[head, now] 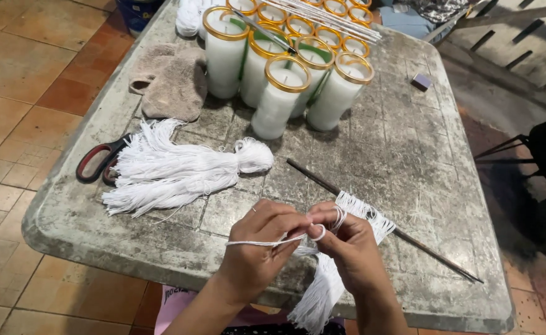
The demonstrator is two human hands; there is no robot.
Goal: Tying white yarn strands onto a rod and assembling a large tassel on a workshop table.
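Scissors (99,162) left of string bundle (173,170), candles (285,68) behind.

Worn grey stone-look table (409,149), chipped edges, on tiled floor (18,74). Cluster of white glass candles (282,93) with gold rims at far centre. Beige cloth (170,80) crumpled left of candles. Scissors (99,162) with red-and-black handles near left edge, partly under loose white wick bundle (173,170). Small purple-grey block (421,81) at far right. Blue bucket (137,12) on floor beyond table.

A white string (266,242) is stretched taut and looped; a bundle of white strings (322,291) is draped over the table's near edge.
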